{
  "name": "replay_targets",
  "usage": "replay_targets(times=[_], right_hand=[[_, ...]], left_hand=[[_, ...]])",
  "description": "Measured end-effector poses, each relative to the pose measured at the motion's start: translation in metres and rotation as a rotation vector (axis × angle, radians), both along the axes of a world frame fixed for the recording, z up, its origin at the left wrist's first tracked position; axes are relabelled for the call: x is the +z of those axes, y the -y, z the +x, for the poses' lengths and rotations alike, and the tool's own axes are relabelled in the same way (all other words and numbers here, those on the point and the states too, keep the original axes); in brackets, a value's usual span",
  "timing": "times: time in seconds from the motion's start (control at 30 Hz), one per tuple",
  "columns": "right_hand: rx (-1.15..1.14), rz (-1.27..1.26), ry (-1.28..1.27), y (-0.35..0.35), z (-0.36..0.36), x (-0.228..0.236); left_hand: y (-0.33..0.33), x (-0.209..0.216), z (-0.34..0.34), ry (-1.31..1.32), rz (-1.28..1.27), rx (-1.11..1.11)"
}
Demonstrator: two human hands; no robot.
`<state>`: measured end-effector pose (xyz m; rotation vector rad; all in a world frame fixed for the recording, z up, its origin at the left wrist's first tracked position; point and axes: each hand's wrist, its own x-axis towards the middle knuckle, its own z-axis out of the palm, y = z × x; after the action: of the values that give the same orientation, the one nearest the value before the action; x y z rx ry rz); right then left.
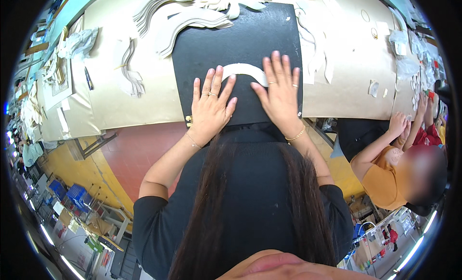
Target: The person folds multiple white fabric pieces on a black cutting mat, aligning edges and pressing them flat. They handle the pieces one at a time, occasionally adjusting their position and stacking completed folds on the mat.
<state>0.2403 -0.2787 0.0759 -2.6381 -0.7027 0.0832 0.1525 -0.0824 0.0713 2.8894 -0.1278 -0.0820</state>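
Observation:
A white curved strip [244, 69] lies arched on a black board [236, 44] in front of me. My left hand [211, 104] rests flat with its fingers spread, fingertips at the strip's left end. My right hand [280, 90] lies palm down over its right end, fingers stretched out and the thumb apart. Parts of both ends are hidden under the fingers. Beyond the hands, a stack of pale curved strips [192, 24] overlaps the board's far left edge.
A banded bundle of strips [127, 70] lies left of the board, near a pen [89, 78]. Loose pale strips [315, 44] are on the right. Rubber bands [365, 15] lie farther right. A co-worker in an orange shirt [382, 186] sits at the table's right.

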Motion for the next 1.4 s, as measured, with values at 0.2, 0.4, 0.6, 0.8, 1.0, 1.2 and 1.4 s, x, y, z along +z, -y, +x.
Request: replay_targets(times=[0.2, 0.4, 0.6, 0.8, 1.0, 1.2, 1.4], right_hand=[[0.071, 0.048, 0.081, -0.037, 0.010, 0.006], [-0.001, 0.144, -0.120, -0.039, 0.017, 0.022], [-0.135, 0.580, -0.407, -0.014, 0.034, 0.032], [-0.526, 0.515, -0.107, 0.058, 0.095, 0.047], [-0.204, 0.415, 0.172, 0.012, 0.137, 0.028], [-0.116, 0.261, 0.217, -0.060, 0.168, 0.006], [-0.258, 0.683, -0.399, -0.039, 0.189, 0.013]], left_hand=[[-0.018, 0.005, 0.007, 0.280, -0.678, 0.151], [-0.066, 0.011, 0.054, 0.461, -0.281, 0.323], [-0.092, 0.019, 0.109, 0.534, -0.092, 0.330], [-0.099, 0.014, 0.120, 0.387, -0.084, 0.524], [-0.108, 0.005, 0.118, 0.468, -0.104, 0.483], [-0.104, 0.011, 0.119, 0.543, -0.101, 0.408], [-0.098, 0.036, 0.108, 0.291, -0.219, 0.349]])
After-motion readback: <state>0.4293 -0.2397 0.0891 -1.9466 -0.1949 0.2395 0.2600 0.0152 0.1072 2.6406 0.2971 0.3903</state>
